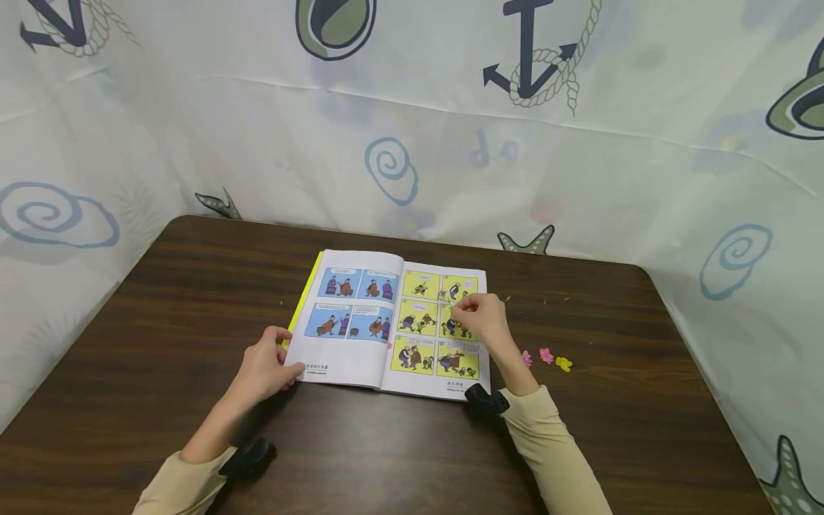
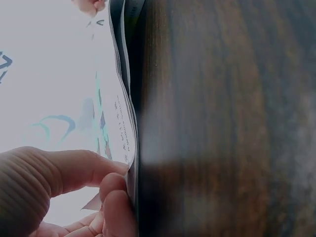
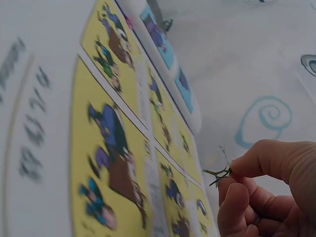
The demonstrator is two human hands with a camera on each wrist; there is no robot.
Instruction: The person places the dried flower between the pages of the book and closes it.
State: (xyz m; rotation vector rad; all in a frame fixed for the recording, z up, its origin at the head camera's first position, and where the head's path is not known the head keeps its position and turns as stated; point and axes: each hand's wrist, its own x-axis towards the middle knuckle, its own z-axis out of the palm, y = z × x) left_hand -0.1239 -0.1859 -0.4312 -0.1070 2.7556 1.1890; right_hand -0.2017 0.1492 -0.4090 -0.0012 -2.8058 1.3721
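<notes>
An open comic book [image 1: 350, 361] lies on the table, blue panels on its left page and yellow panels on its right. My left hand [image 1: 260, 368] holds the lower left edge, thumb on top of the page and fingers at the side, as the left wrist view also shows. Over the right page, my right hand [image 1: 486, 325] pinches a small, thin green sprig [image 3: 219, 174] between thumb and forefinger. Its other fingers are curled in. Near the gutter sits a tiny pink piece [image 1: 389, 345].
On the dark wooden table [image 1: 386, 458], right of the book, lie two small pink flowers [image 1: 546, 355] and a yellow flower [image 1: 563, 364]. Tiny bits [image 1: 508, 297] are scattered beyond the right hand. A patterned cloth [image 1: 450, 172] hangs behind the table.
</notes>
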